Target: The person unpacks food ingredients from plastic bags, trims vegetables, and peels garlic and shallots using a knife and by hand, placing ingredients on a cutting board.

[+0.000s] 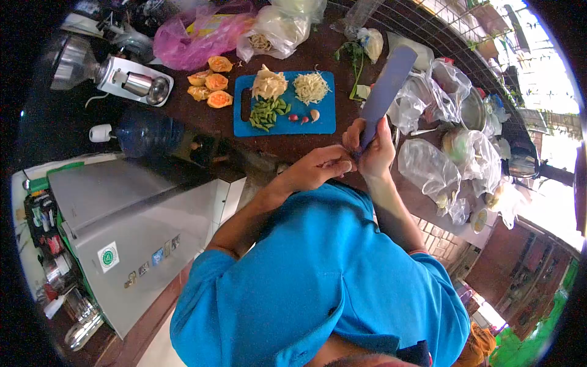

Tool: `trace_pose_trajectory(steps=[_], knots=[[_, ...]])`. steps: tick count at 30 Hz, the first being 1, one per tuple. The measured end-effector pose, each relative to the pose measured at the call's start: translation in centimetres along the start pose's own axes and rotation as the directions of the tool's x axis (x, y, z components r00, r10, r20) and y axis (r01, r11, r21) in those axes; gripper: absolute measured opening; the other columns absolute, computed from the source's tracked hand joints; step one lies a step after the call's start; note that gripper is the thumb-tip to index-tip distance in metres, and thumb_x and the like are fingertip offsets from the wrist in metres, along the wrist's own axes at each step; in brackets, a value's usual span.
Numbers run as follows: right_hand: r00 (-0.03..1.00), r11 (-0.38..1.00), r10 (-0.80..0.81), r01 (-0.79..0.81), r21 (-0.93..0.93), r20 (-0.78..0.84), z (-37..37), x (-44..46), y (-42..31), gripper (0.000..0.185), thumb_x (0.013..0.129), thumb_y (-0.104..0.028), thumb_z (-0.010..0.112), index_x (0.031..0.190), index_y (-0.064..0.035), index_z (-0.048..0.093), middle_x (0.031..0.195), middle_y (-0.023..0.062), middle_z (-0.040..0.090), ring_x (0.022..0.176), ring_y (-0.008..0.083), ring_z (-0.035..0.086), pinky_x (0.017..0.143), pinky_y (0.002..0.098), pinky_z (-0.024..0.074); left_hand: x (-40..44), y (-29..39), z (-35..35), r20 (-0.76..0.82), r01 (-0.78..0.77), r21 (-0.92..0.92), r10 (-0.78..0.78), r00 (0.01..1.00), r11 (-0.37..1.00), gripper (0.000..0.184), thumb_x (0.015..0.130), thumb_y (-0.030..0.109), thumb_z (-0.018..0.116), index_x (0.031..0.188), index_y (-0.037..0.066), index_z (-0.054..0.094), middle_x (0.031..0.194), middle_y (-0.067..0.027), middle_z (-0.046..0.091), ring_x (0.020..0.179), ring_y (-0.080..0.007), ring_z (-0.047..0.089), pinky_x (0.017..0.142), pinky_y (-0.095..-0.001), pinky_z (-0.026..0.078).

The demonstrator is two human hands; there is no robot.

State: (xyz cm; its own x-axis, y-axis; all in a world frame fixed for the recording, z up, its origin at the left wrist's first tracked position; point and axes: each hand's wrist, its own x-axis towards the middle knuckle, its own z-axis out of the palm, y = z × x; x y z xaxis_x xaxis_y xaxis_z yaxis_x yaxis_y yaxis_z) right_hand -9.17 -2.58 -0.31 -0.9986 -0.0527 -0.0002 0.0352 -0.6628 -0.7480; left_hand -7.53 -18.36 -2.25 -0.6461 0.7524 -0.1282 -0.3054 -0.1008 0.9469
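Observation:
My right hand (376, 153) grips a knife (391, 79) with a broad grey-purple blade, which points up and away from me. Close beside it, my left hand (321, 166) has its fingers pinched together in front of my chest; whatever is between them is too small or hidden to make out. Beyond my hands lies a blue cutting board (318, 128). On it are a pale sliced heap (269, 83), a shredded whitish pile (312, 88), cut green pieces (269, 114), small red shallots (293, 117) and a garlic clove (315, 115).
Several orange-fleshed cut pieces (217, 81) lie left of the board, near a pink plastic bag (195, 40) and a white blender base (134, 79). Clear plastic bags (428, 168) crowd the right side. A grey refrigerator (140, 214) stands at my left.

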Motion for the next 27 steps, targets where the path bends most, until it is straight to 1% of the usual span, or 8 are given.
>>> trace_pose_trajectory(steps=[3, 6, 11, 14, 21, 24, 26, 27], knots=[[0.998, 0.998, -0.033, 0.031, -0.049, -0.047, 0.7, 0.4, -0.7, 0.057, 0.095, -0.05, 0.041, 0.127, -0.0036, 0.041, 0.067, 0.008, 0.052, 0.05, 0.0155, 0.048, 0.043, 0.027, 0.0371, 0.2, -0.1, 0.4, -0.082, -0.024, -0.059, 0.019, 0.996, 0.998, 0.017, 0.096, 0.017, 0.056, 0.103, 0.004, 0.064, 0.092, -0.0007, 0.057, 0.085, -0.0087, 0.051, 0.074, -0.0239, 0.043], [1.0, 0.999, 0.01, -0.009, -0.047, 0.012, 1.2, 0.7, -1.7, 0.059, 0.096, -0.051, 0.038, 0.137, -0.0078, 0.035, 0.067, 0.0088, 0.053, 0.05, 0.0155, 0.048, 0.042, 0.0274, 0.0366, 0.0, 0.5, 0.3, -0.084, -0.059, -0.016, 0.058, 0.995, 0.998, 0.016, 0.095, 0.017, 0.056, 0.099, 0.004, 0.065, 0.093, -0.0001, 0.055, 0.083, -0.0085, 0.049, 0.072, -0.0241, 0.042], [0.987, 0.99, 0.099, -0.11, 0.088, 0.123, 1.3, 1.0, -2.4, 0.065, 0.097, -0.058, 0.029, 0.151, -0.027, 0.012, 0.066, 0.0084, 0.052, 0.048, 0.0154, 0.045, 0.042, 0.0268, 0.0353, 0.1, 0.8, 0.0, -0.055, -0.105, 0.031, 0.107, 0.993, 0.994, 0.015, 0.094, 0.016, 0.057, 0.096, 0.004, 0.065, 0.093, 0.0007, 0.052, 0.08, -0.0082, 0.046, 0.069, -0.0248, 0.039], [0.992, 0.992, 0.116, -0.117, 0.035, 0.046, 2.0, 0.9, -2.7, 0.066, 0.096, -0.061, 0.027, 0.15, -0.0272, 0.013, 0.064, 0.0082, 0.051, 0.045, 0.0154, 0.042, 0.04, 0.0275, 0.0343, 0.1, 1.0, 0.1, -0.05, -0.099, 0.01, 0.099, 0.994, 0.995, 0.014, 0.094, 0.015, 0.057, 0.096, 0.004, 0.065, 0.093, 0.0003, 0.052, 0.081, -0.0083, 0.047, 0.07, -0.0246, 0.039], [0.99, 0.992, 0.116, -0.119, 0.034, 0.079, 1.9, 1.5, -3.0, 0.065, 0.096, -0.06, 0.027, 0.151, -0.0287, 0.01, 0.062, 0.0077, 0.049, 0.043, 0.0156, 0.04, 0.039, 0.0284, 0.034, 0.4, 0.7, 0.0, -0.045, -0.162, -0.023, 0.161, 0.986, 0.987, 0.014, 0.094, 0.012, 0.056, 0.097, 0.002, 0.065, 0.093, -0.0001, 0.053, 0.084, -0.0089, 0.048, 0.073, -0.0243, 0.039], [0.988, 0.986, 0.144, -0.147, 0.074, 0.05, 2.0, 1.6, -3.1, 0.063, 0.096, -0.061, 0.028, 0.145, -0.0216, 0.026, 0.062, 0.008, 0.049, 0.043, 0.0159, 0.04, 0.038, 0.0283, 0.0341, 0.3, 1.1, 0.2, -0.047, -0.168, 0.001, 0.167, 0.985, 0.986, 0.015, 0.094, 0.012, 0.056, 0.097, 0.002, 0.066, 0.094, -0.0005, 0.053, 0.086, -0.0094, 0.049, 0.074, -0.0248, 0.04], [0.972, 0.971, 0.231, -0.233, 0.05, 0.029, 1.7, 1.7, -3.2, 0.06, 0.095, -0.062, 0.03, 0.124, -0.0117, 0.045, 0.063, 0.0082, 0.05, 0.044, 0.016, 0.042, 0.038, 0.0283, 0.034, 0.3, 1.3, 0.4, -0.05, -0.151, -0.002, 0.151, 0.987, 0.988, 0.014, 0.093, 0.012, 0.056, 0.097, 0.003, 0.066, 0.094, -0.0008, 0.054, 0.087, -0.0097, 0.05, 0.074, -0.0252, 0.041], [0.972, 0.971, 0.232, -0.233, 0.05, 0.029, 1.5, 1.7, -3.2, 0.06, 0.095, -0.062, 0.03, 0.124, -0.0117, 0.045, 0.063, 0.0082, 0.05, 0.044, 0.016, 0.042, 0.038, 0.0283, 0.034, 0.3, 1.1, 0.4, -0.049, -0.155, 0.019, 0.156, 0.987, 0.988, 0.014, 0.093, 0.012, 0.056, 0.097, 0.003, 0.067, 0.094, -0.001, 0.054, 0.087, -0.0099, 0.05, 0.074, -0.0255, 0.041]])
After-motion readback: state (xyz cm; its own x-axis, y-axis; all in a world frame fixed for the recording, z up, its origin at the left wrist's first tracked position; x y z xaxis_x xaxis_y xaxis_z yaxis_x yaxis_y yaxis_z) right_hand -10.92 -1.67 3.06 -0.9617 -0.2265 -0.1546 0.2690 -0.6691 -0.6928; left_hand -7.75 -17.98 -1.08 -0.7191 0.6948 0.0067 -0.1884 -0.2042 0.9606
